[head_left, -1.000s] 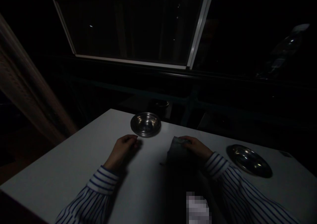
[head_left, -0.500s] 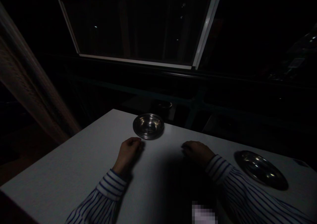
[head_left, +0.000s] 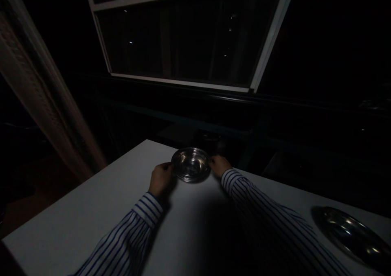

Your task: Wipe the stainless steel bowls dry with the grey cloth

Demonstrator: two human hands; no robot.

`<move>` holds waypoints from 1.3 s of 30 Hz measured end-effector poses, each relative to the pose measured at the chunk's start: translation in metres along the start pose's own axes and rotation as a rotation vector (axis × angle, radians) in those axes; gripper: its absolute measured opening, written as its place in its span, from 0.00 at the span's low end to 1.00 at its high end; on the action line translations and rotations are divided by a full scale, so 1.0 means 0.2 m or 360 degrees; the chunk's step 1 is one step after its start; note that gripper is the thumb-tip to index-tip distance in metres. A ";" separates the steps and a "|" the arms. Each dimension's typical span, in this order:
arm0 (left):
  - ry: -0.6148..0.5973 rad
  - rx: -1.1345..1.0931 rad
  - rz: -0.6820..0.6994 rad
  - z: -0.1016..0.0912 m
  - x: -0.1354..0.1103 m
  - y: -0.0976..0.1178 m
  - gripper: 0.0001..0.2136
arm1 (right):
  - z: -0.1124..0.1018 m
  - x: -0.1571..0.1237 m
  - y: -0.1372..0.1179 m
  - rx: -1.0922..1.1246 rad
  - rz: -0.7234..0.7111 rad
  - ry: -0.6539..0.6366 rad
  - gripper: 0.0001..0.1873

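The scene is very dark. A small stack of shiny steel plates sits near the far edge of a white table. My left hand is curled at the stack's left rim, fingers touching it. My right hand is curled at its right rim. Both arms wear blue-and-white striped sleeves. Whether the fingers grip the rim or only rest against it is hard to make out in the dim light.
A second steel plate lies at the table's right side. Behind the table is a dark window with a pale frame. A light curtain hangs at the left. The table's far edge lies just past the plates.
Both hands have moved forward from the middle of the table to the two sides of the plate stack. The grey cloth under my right hand a second ago is out of view.
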State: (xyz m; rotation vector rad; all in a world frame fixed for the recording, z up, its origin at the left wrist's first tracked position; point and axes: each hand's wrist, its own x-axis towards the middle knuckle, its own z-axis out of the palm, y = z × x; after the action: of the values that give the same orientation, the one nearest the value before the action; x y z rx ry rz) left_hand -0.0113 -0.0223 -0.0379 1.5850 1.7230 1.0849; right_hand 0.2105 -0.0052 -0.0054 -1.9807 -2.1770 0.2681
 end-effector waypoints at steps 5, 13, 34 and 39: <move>-0.0021 0.0204 0.0071 0.00 0.00 0.01 0.17 | 0.01 0.05 -0.05 -0.0147 0.0068 0.0001 0.15; 0.0002 0.0702 0.0296 0.00 -0.04 0.05 0.20 | 0.00 0.07 -0.12 -0.0280 0.0118 -0.0078 0.16; 0.0048 0.1102 0.0349 0.03 -0.07 0.15 0.18 | -0.02 0.12 -0.20 -0.0338 0.0238 -0.0198 0.18; 0.0026 0.1083 0.0277 0.03 -0.07 0.16 0.19 | -0.03 0.11 -0.17 -0.0304 0.0228 -0.0203 0.16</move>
State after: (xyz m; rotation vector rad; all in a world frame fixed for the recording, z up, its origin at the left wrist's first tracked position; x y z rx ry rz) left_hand 0.0141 -0.0358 -0.0156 2.1604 2.1318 0.5999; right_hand 0.1768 0.0130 0.0086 -2.2872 -2.2137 0.2192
